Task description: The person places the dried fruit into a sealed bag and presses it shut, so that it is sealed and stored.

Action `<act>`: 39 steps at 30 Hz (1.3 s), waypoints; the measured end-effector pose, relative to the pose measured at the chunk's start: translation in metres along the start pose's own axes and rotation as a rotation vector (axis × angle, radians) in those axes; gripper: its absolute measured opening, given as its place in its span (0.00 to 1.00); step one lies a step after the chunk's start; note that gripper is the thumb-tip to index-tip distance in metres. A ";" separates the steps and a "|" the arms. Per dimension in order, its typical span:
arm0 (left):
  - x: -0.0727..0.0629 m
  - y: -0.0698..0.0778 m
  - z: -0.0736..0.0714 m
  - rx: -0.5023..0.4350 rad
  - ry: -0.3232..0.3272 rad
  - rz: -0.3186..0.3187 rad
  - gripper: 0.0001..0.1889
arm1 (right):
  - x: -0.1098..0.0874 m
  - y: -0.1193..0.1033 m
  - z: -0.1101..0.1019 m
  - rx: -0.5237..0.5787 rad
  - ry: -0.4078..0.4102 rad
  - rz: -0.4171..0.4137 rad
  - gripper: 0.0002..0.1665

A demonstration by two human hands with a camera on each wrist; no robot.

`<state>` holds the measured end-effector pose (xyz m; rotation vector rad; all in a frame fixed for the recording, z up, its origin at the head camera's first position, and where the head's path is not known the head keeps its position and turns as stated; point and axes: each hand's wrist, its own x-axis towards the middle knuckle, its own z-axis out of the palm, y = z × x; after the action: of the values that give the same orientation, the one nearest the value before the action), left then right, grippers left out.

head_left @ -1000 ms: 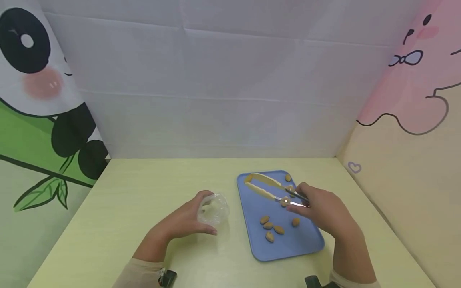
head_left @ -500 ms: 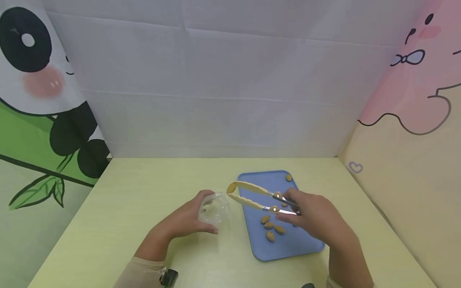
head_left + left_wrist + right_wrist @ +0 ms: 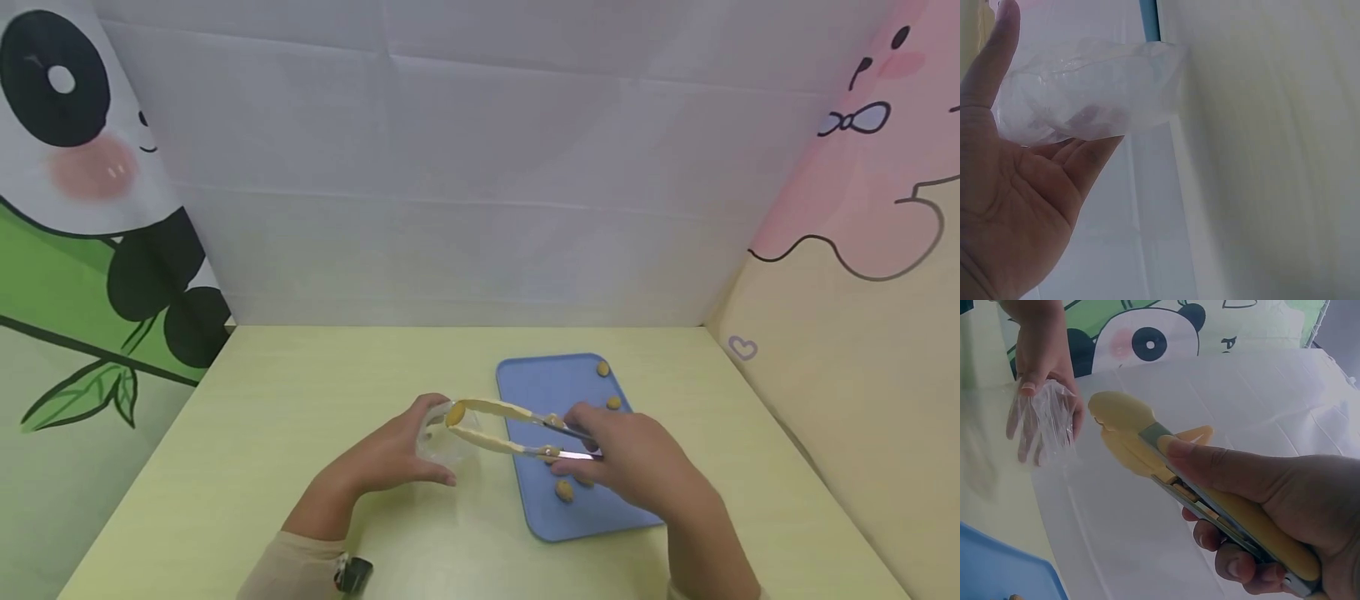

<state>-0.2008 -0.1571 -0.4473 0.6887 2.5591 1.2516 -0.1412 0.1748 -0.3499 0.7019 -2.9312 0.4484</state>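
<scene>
My left hand (image 3: 382, 454) holds a clear, crinkled plastic bag (image 3: 1097, 94) by its side, thumb and fingers spread round it. The bag's mouth faces up in the head view. In my right hand (image 3: 637, 454) is a pair of metal tongs (image 3: 1125, 412) with pale yellow heads, pinched between thumb and fingers. Between the tong tips an orange-brown, nut-like piece (image 3: 456, 413) shows, overlapping the bag's upper right rim in the head view. Brown nuts (image 3: 564, 491) lie on a blue tray (image 3: 532, 375), partly hidden by the right hand and tongs.
The tray rests on a pale yellow table (image 3: 337, 367), right of the bag. A white sheet (image 3: 450, 167) closes off the back. Cartoon-printed panels stand at the left (image 3: 97, 292) and right (image 3: 840, 333).
My right hand has carried the tongs leftward from over the tray to the bag's mouth. The left hand and the bag have stayed almost where they were.
</scene>
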 end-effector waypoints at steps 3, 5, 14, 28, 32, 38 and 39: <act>-0.001 0.001 -0.001 -0.010 -0.012 0.002 0.54 | 0.001 -0.002 0.002 -0.007 0.018 -0.035 0.22; -0.002 0.002 -0.002 -0.010 -0.014 -0.001 0.54 | 0.001 -0.003 0.003 -0.012 0.026 -0.050 0.22; -0.001 0.001 -0.002 0.015 -0.010 -0.020 0.54 | 0.006 -0.009 0.006 0.020 -0.045 0.047 0.36; -0.003 0.003 -0.001 0.009 -0.011 -0.005 0.52 | 0.004 0.005 -0.003 0.100 -0.066 0.187 0.44; -0.003 0.003 -0.001 0.008 -0.012 -0.001 0.52 | 0.002 0.014 -0.007 0.109 -0.049 0.197 0.41; -0.003 0.005 -0.001 0.030 0.005 0.003 0.53 | -0.001 0.034 -0.015 0.092 -0.021 0.206 0.38; -0.003 0.005 -0.002 0.035 0.009 0.002 0.53 | -0.001 0.037 -0.016 0.086 -0.013 0.208 0.38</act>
<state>-0.1969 -0.1569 -0.4421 0.6940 2.5941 1.2163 -0.1568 0.2117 -0.3446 0.4108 -3.0254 0.5927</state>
